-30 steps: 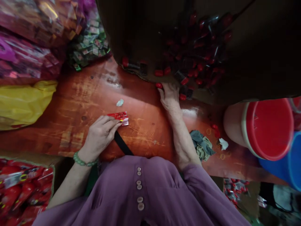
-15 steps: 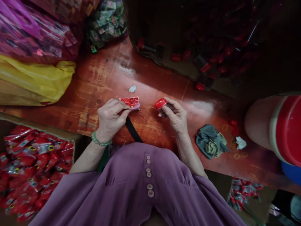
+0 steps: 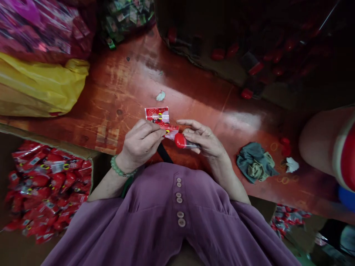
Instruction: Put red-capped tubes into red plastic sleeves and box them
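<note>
My left hand [image 3: 142, 144], with a green bead bracelet on its wrist, is closed in a pinch on a red and pink printed card [image 3: 172, 130]. A second printed card [image 3: 156, 113] of the same look lies on the table just beyond my fingertips. My right hand [image 3: 206, 140] grips a small clear container with a red cap [image 3: 181, 141], dark inside and lying almost level. Its index finger is stretched out. The red cap is close to the held card's right end; whether they touch, I cannot tell.
On the reddish table [image 3: 111, 99] lie a bunched grey-green cloth [image 3: 255, 162] and a white scrap [image 3: 161, 96]. A tub with a red lid [image 3: 348, 159] stands at right. Filled bags [image 3: 50, 33] sit at upper left. A box of red packets [image 3: 52, 184] is at lower left.
My hands have come closer together. The left has drawn a card toward me off the other one. The right has turned the red-capped container level and brought it left to the card.
</note>
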Demonstrator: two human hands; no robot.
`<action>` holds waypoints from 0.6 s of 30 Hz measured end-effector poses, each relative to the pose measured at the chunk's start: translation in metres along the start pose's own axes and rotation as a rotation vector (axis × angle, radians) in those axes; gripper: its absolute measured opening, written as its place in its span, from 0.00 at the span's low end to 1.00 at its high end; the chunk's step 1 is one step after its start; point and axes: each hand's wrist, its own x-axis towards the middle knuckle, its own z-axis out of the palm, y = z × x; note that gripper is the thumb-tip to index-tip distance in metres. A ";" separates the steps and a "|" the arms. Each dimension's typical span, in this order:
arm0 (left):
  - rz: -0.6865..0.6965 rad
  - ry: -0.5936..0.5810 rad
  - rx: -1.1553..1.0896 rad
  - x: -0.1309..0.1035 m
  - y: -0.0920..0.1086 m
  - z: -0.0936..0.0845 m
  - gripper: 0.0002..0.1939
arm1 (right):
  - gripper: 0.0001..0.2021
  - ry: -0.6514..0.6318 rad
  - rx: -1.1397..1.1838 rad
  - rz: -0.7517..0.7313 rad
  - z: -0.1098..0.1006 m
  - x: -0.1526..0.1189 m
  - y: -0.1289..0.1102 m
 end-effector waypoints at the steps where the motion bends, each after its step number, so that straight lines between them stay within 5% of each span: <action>1: 0.023 -0.004 -0.004 0.000 0.000 0.000 0.05 | 0.17 -0.012 0.012 0.018 -0.001 0.001 0.000; 7: 0.154 -0.036 -0.077 -0.005 -0.001 0.004 0.08 | 0.10 0.015 0.022 0.085 -0.010 0.007 0.004; 18: 0.163 -0.098 -0.034 -0.009 -0.003 0.025 0.19 | 0.10 0.098 -0.168 0.037 -0.005 0.004 0.004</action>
